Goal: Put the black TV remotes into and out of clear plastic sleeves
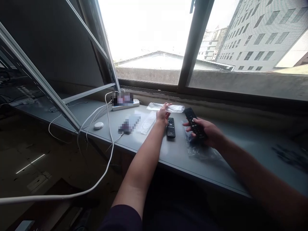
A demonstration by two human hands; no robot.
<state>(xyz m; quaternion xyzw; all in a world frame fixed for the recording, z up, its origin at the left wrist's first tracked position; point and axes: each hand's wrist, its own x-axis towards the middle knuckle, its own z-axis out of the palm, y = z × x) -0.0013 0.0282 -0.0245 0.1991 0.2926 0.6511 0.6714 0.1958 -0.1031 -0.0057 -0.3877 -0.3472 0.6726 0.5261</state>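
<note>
My right hand (pixel 209 131) is closed around a black remote control (pixel 192 118), its buttons facing up and its far end pointing toward the window. A clear plastic sleeve (pixel 176 108) is gripped in my left hand (pixel 164 114), which reaches toward the back of the table. Just beside the left wrist, a second black remote control (pixel 171 128) lies flat, buttons up. Another clear plastic sleeve (pixel 148 123) rests to the left of my forearm. Crumpled clear plastic (pixel 199 150) lies beneath my right hand.
A white power strip (pixel 126 105) stands by the wall, with a blurred item over it. White cables (pixel 109 128) loop over the table's front edge. A round white device (pixel 98 125) sits near a metal frame (pixel 55 99). Dark items (pixel 288 155) lie far right. The window is behind.
</note>
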